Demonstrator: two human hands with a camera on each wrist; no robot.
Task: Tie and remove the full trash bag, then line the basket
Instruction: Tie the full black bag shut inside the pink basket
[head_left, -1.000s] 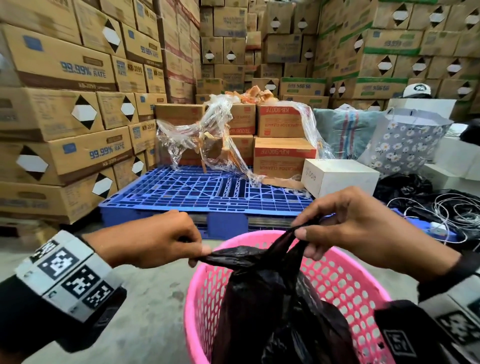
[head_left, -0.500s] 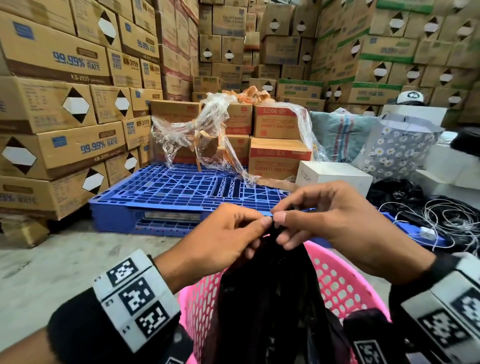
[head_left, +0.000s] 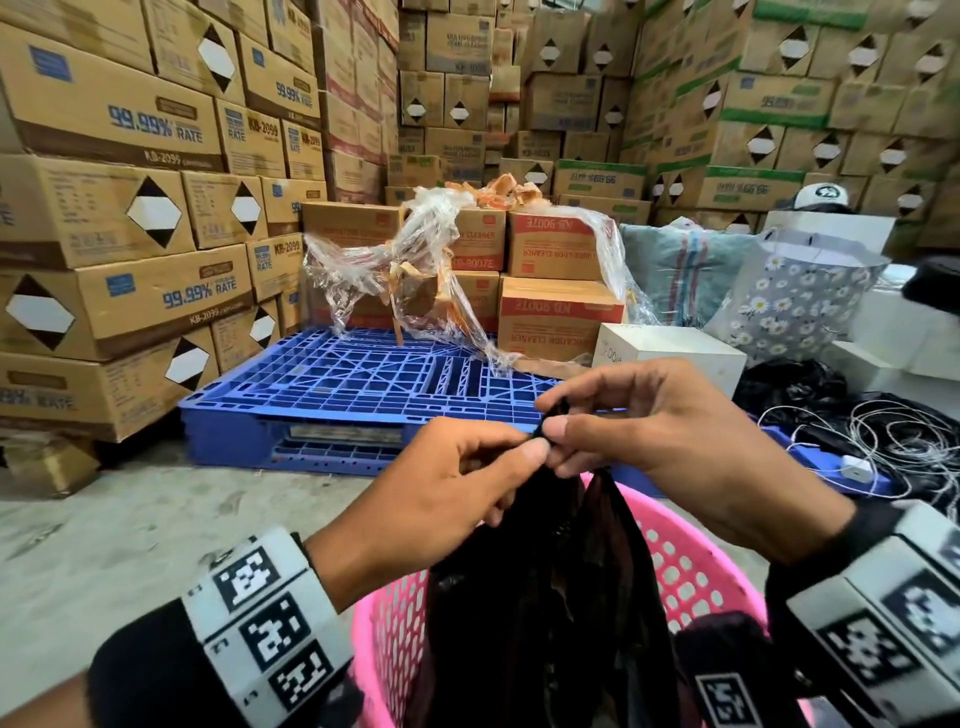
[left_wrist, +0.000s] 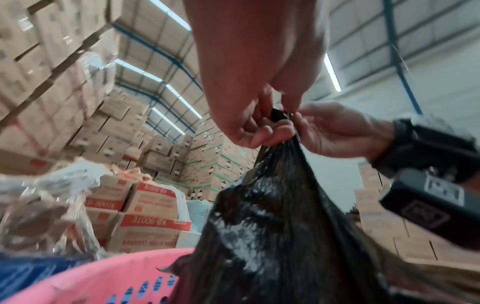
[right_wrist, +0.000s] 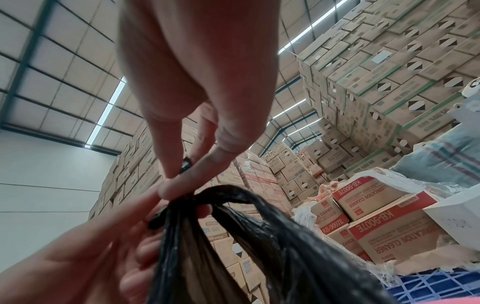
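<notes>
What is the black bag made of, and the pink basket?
The black bag looks like thin, slightly glossy plastic film: it bunches into fine creases where both hands pinch it. The pink basket looks like stiff moulded plastic, with neat rows of holes in its wall.

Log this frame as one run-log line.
phase: tying | left hand: pinches bag top | right hand: pinches bag top | black plastic trash bag: gathered, inside pink perforated plastic basket | liner: not in view

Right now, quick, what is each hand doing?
Left hand: closed, pinching the gathered top of the black trash bag.
Right hand: closed, pinching the same bag top, right against the left fingertips.
</notes>
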